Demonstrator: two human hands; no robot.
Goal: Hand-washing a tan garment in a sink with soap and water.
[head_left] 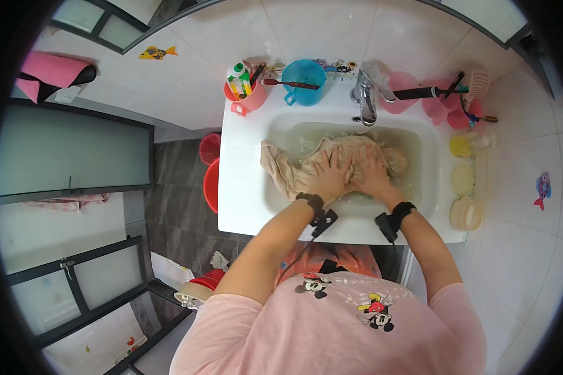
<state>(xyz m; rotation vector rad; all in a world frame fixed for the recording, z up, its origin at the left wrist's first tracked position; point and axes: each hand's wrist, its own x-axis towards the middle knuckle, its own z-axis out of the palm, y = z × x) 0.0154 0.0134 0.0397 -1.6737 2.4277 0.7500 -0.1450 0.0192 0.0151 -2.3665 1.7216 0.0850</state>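
Note:
A beige piece of cloth [281, 167] lies soaking in the white sink [275, 203], which holds cloudy water. Part of the cloth rises above the water at the left and drapes on the basin's side. My left hand [328, 176] presses down on the cloth with its fingers spread. Close beside it, my right hand [372, 175] also rests on the cloth, fingers apart and slightly blurred. The fabric bunches up beyond both hands, toward the chrome faucet [368, 103]. Each wrist wears a black strap with a small device.
Along the back ledge stand a pink cup [251, 100] with tubes, a blue cup [308, 80] with a toothbrush across it, and several pink cups. Soap dishes and a cream jar [466, 214] line the right edge. A red bucket [211, 186] stands on the floor at left.

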